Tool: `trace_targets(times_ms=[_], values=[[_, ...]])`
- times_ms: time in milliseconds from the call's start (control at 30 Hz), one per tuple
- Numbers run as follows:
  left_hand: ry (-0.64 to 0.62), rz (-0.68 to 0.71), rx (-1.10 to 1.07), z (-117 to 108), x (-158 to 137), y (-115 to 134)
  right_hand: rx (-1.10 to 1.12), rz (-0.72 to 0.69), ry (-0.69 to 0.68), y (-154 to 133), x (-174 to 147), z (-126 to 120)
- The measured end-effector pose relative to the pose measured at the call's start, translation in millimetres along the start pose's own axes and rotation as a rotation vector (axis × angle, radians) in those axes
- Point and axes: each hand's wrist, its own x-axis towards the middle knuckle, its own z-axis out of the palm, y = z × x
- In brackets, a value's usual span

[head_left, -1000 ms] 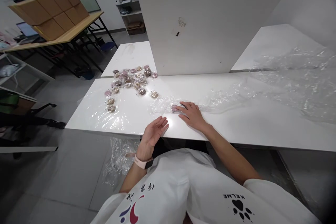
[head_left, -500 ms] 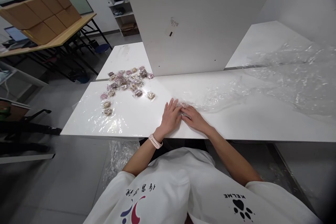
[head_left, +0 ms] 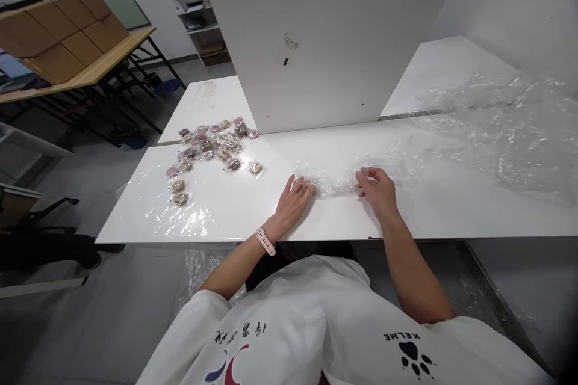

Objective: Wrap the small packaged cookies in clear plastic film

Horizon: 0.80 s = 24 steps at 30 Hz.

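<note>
A strip of crinkled clear plastic film lies on the white table between my two hands. My left hand, with a pink band on the wrist, rests at the film's left end. Its fingers are stretched out and touch the film. Farther right, my right hand pinches the film between thumb and fingers. From there the film runs on into a wide, loose clear sheet on the right of the table.
Several small cakes or sweets in clear wrappers lie in a cluster at the left. Clear film also covers the table's left front corner. A tall white panel stands behind the hands. Cardboard boxes stand on a wooden table.
My right hand has moved right, away from the left hand, and now pinches the film. The film between the hands is spread out. My left hand has stayed nearly in place.
</note>
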Motion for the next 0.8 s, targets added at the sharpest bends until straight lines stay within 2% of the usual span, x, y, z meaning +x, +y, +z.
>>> trace_targets(times_ms=[100, 200, 333, 400, 467, 567, 800], values=[[-0.046, 0.049, 0.094, -1.4, -4.8, -0.5, 0.259, -0.006, 0.018, -22.0, 20.7, 20.0], [-0.057, 0.058, 0.164, 3.6, -8.7, -1.5, 0.300, -0.116, -0.042, -50.2, 23.1, 37.5], [-0.045, 0.037, 0.123, 13.2, -7.8, -3.0, 0.162, -0.359, -0.381, -83.8, 2.7, 79.9], [-0.057, 0.022, 0.080, 16.5, -5.8, -4.1, 0.045, -0.403, -0.594, -90.5, -7.7, 108.2], [-0.062, -0.003, 0.041, 18.0, -4.1, -5.2, -0.058, -0.328, -0.761, -89.1, -11.3, 133.7], [-0.033, -0.033, -0.024, 17.0, -2.9, -5.2, -0.099, -0.164, -0.873, -79.6, -0.7, 155.8], [0.040, 0.032, -0.019, 8.1, -4.1, -1.1, -0.001, 0.027, -0.912, -66.5, 35.4, 150.9]])
